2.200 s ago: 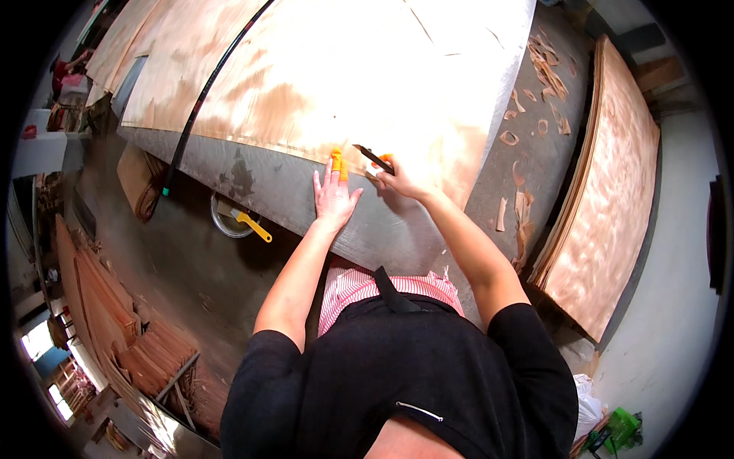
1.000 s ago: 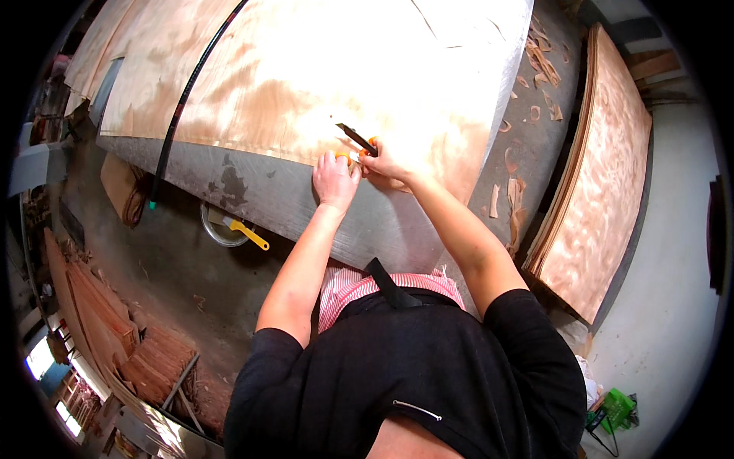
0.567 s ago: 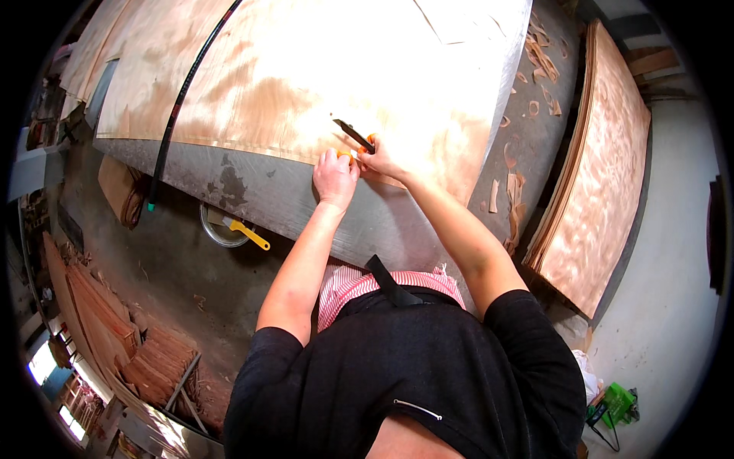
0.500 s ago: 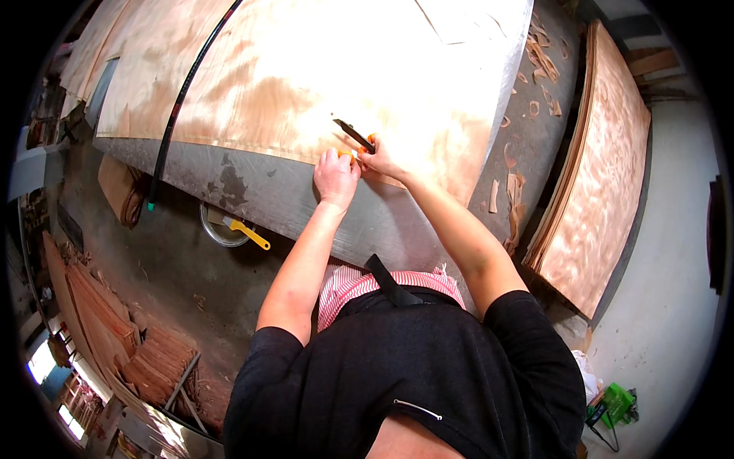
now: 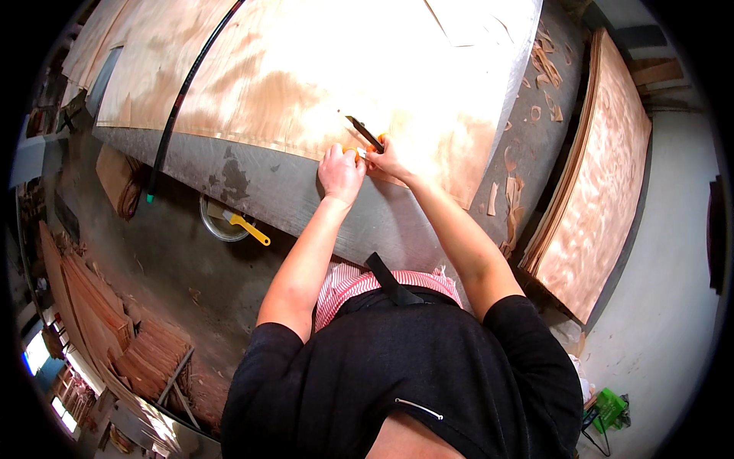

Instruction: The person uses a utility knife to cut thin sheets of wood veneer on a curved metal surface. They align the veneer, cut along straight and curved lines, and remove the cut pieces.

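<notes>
Near the front edge of a pale wood veneer sheet, my two hands come together. My right hand is closed around a slim black utility knife, which points up and to the left over the sheet. Orange shows beside my right fingers. My left hand is closed, its fingertips pinching a small yellow-orange piece with a whitish part towards my right fingers. What that piece is, I cannot tell. The veneer lies on a grey metal-topped table.
A black flexible strip crosses the sheet and hangs over the edge. Below the table edge, a yellow-handled scraper lies by a clear round container. Veneer stacks stand at right and lower left; wood scraps lie at right.
Both hands have shifted slightly to the right along the sheet's edge, the knife moving with my right hand. The grips look the same.
</notes>
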Motion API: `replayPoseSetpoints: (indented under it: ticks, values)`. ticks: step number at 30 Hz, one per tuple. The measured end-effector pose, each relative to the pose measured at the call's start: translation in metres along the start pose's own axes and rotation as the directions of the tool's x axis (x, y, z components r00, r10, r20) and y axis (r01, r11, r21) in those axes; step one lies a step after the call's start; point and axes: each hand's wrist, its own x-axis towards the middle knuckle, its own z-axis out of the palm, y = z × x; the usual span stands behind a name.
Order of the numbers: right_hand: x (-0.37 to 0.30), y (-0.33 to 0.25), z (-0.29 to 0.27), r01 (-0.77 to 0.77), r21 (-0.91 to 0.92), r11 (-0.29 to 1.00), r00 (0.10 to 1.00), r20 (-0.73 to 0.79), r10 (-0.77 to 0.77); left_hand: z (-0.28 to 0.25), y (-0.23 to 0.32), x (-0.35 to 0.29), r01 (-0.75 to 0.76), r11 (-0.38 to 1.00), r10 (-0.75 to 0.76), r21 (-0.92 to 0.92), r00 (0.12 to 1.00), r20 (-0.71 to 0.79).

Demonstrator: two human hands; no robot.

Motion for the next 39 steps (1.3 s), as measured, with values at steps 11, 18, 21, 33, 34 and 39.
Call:
replayPoseSetpoints:
  ticks: [11,18,21,33,34,39]
  values:
    - [-0.019,-0.026,0.001,-0.047,-0.224,0.974,0.992,-0.128,0.018,0.002,-0.002,-0.002,-0.016,1.000,0.016,-0.003,1.000,-0.011]
    - [-0.013,-0.019,0.003,-0.044,-0.281,0.959,0.991,-0.131,0.007,0.003,-0.008,-0.033,-0.167,0.986,0.167,0.000,0.985,0.033]
    - [0.008,0.033,0.006,-0.018,-0.147,0.989,0.989,-0.146,-0.003,0.008,0.005,-0.038,-0.230,0.972,0.218,0.042,0.958,0.186]
    - [0.001,-0.037,-0.072,0.029,-0.539,0.842,0.938,0.305,0.163,-0.002,0.008,-0.033,-0.217,0.947,0.118,0.236,0.920,0.374]
    - [0.005,-0.044,-0.082,0.047,-0.560,0.827,0.923,0.342,0.179,-0.003,0.007,-0.034,-0.218,0.945,0.114,0.242,0.918,0.381]
    - [-0.001,-0.061,-0.119,-0.145,-0.288,0.947,0.908,0.341,0.243,-0.005,0.005,-0.034,-0.166,0.978,0.116,0.126,0.935,0.334]
